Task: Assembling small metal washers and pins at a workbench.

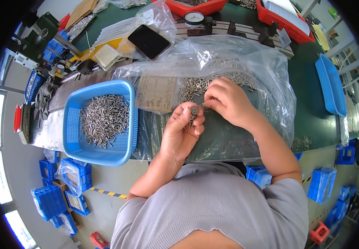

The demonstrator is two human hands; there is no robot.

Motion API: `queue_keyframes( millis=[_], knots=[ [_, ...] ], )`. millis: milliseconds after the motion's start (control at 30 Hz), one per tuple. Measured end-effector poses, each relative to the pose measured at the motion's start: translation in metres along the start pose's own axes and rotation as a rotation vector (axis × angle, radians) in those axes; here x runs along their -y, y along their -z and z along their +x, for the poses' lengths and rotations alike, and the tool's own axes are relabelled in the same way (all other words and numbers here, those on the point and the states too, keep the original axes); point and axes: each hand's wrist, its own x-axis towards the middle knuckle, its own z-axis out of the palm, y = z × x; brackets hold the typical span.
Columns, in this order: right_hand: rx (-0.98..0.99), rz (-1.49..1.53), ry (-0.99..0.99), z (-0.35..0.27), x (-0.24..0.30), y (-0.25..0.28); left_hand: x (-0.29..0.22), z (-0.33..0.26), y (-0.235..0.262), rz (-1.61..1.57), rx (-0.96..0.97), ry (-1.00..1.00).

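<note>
left hand (pixel 182 126) pinches small round gauge ring (pixel 194 110) | right hand (pixel 225 99) grasps pin beside it | blue basket (pixel 73 141) at desk's near edge: metal pins (pixel 104 118)

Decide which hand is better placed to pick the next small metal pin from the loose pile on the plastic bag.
Right. The right hand rests on the loose pins spread over the clear plastic bag, fingertips down. The left hand already pinches a small round gauge.

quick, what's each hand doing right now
Left hand: grip closed on a small round grey part.
Right hand: fingers pinched; what they hold cannot be told.
</note>
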Motion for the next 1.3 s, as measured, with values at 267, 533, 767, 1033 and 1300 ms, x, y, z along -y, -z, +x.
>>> queue_keyframes(
  millis=[267, 533, 767, 1033, 1300],
  knots=[
    [0.159, 0.771, -0.319, 0.002, 0.021, 0.007, 0.0, -0.002, -0.002, 0.023, -0.046, 0.044],
    [0.136, 0.742, -0.332, 0.002, 0.026, 0.008, 0.001, -0.001, -0.002, 0.032, -0.06, 0.053],
    [0.122, 0.662, -0.268, 0.001, 0.027, 0.007, 0.001, -0.002, 0.0, 0.042, -0.025, 0.052],
    [0.116, 0.606, -0.242, 0.002, 0.028, 0.004, 0.001, -0.002, -0.001, 0.088, -0.009, 0.057],
    [0.075, 0.6, -0.118, 0.003, 0.024, 0.003, -0.002, -0.004, -0.008, 0.06, -0.035, 0.14]
  ],
)
